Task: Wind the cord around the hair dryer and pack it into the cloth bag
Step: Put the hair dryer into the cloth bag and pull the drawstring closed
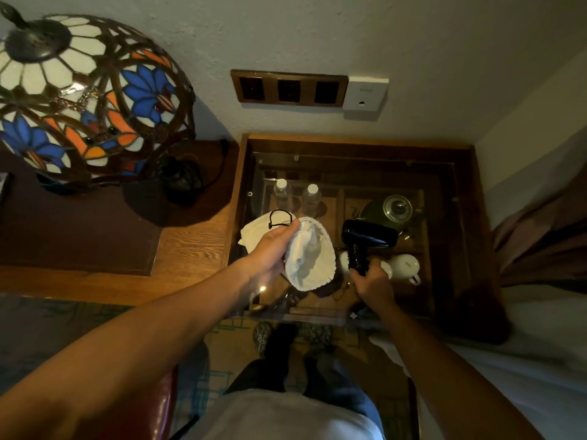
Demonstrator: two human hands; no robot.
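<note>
My left hand (273, 249) grips the white cloth bag (313, 255) by its rim and holds its mouth wide, facing me, above the glass-topped table (451, 217). A black drawstring (279, 217) loops up from the bag behind my fingers. To the right, my right hand (373, 282) holds the black hair dryer (370, 236) by its handle, nozzle end up and beside the bag's opening. The cord (357, 255) is wound in tight turns around the handle just above my fist.
Under the glass stand two water bottles (297, 198), a kettle (394, 209) and a white cup (406, 266). A stained-glass lamp (85, 100) stands on the wooden desk (190, 249) at left. Wall sockets (289, 88) are above; a bed (524, 344) is at right.
</note>
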